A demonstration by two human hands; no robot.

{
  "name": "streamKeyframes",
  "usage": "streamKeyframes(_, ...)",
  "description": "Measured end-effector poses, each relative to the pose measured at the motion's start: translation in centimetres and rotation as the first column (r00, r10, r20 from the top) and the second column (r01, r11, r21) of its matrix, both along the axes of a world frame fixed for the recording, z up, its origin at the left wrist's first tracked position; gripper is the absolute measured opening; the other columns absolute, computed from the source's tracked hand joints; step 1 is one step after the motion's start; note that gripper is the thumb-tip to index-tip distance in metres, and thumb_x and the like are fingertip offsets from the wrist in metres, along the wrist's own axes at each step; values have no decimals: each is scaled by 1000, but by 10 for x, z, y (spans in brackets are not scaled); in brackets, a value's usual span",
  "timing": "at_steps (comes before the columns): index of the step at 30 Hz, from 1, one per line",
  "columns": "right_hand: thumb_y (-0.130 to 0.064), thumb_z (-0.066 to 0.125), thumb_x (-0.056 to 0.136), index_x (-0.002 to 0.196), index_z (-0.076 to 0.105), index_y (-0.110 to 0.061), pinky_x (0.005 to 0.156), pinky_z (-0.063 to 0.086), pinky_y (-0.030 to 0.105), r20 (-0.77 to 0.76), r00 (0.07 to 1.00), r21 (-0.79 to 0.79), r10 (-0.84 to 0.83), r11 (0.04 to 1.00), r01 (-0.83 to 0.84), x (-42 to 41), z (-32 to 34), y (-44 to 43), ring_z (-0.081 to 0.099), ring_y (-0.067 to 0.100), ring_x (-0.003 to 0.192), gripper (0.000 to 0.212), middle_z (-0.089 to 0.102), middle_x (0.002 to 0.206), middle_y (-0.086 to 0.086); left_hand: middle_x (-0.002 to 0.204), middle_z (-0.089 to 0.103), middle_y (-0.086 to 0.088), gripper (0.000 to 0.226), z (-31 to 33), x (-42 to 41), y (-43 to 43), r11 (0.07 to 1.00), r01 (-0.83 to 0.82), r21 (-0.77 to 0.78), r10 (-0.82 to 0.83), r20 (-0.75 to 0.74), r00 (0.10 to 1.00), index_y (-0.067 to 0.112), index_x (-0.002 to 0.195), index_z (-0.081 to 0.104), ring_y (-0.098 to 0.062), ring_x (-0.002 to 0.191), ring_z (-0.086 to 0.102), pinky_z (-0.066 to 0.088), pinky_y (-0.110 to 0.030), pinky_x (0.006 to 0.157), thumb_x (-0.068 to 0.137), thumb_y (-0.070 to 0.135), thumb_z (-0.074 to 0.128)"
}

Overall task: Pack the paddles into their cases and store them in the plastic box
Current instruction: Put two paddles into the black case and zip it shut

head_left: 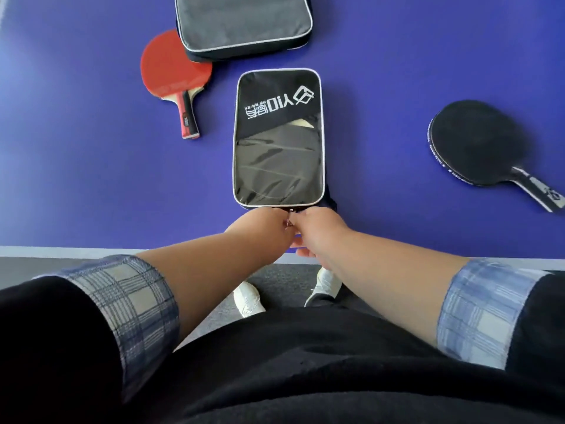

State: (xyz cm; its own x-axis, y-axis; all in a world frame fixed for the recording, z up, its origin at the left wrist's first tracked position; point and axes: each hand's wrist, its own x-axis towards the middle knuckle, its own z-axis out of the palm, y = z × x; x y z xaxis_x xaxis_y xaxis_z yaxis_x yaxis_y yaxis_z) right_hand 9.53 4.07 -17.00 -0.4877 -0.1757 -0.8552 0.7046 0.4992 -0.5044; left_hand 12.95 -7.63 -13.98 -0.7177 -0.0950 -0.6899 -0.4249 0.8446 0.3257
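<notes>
A black paddle case (278, 139) with white piping and a white logo lies lengthwise on the blue table, its near end by the table edge. My left hand (265, 226) and my right hand (318, 229) meet at that near end, both pinching the small metal zipper pulls. A red paddle (174, 71) lies at the upper left with its handle pointing toward me. A black paddle (477, 142) lies at the right, handle toward the lower right. A second, grey-topped case (244, 22) rests at the top, partly over the red paddle's blade.
The blue table (76, 163) ends in a white edge line just below my hands. Beneath it are grey floor and my white shoes (249, 298). No plastic box is in view.
</notes>
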Motion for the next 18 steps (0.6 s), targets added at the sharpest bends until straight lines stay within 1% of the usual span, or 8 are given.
streamKeyframes(2,-20,49,91,77,65,-20,45,48,20,-12,999,41,31,999,-31,1,3,-4,63,9,44,21,69,70,-4,83,60,4,22,5,4,-6,959,174,-225,-203,-116,972,23,81,63,-19,70,57,46,-31,56,93,28,45)
streamKeyframes(3,-17,45,89,79,65,-19,44,47,19,0,999,57,34,998,-34,1,6,-7,63,10,43,22,70,73,-2,92,60,5,20,4,6,-9,939,195,-283,-270,-257,928,25,90,66,-20,80,59,51,-34,64,94,28,47)
streamKeyframes(4,-15,44,89,83,65,-18,44,47,19,17,1000,72,16,997,-17,2,9,-10,63,10,42,22,70,76,-1,107,60,6,22,3,8,-13,941,195,-276,-298,-403,866,27,106,66,-20,98,57,51,-38,78,94,30,49)
streamKeyframes(5,-15,43,90,87,64,-18,44,47,19,50,998,72,-40,997,37,2,11,-13,63,11,41,22,70,77,0,127,55,4,35,1,7,-16,947,204,-248,-305,-491,816,29,127,59,-22,119,49,43,-39,96,92,32,51)
streamKeyframes(7,-20,42,92,87,59,-18,43,45,18,188,955,20,-228,973,228,4,12,-14,59,12,42,17,65,70,-1,160,22,1,69,-6,-3,-23,919,305,-251,-387,-409,827,31,153,23,-25,146,16,16,-42,116,91,38,51)
streamKeyframes(9,-21,42,93,81,51,-20,42,41,18,311,882,-22,-355,925,380,4,15,-11,49,13,46,16,57,61,-2,165,-8,1,80,-15,-15,-26,864,399,-307,-471,-209,857,36,155,-3,-30,149,-8,3,-51,120,91,43,45)
streamKeyframes(13,-18,39,92,78,48,-20,41,35,18,309,826,0,-473,868,497,0,14,1,38,13,44,17,45,53,-5,162,-23,-4,85,-29,-21,-30,768,498,-403,-578,-101,809,35,152,-18,-38,147,-16,5,-58,117,89,42,40)
streamKeyframes(18,-14,38,91,80,51,-20,38,37,12,286,689,29,-666,725,689,-26,20,16,40,10,40,18,45,51,-7,161,-27,-5,90,-29,-22,-31,740,515,-432,-595,-65,801,35,151,-22,-39,147,-18,6,-57,118,87,32,42)
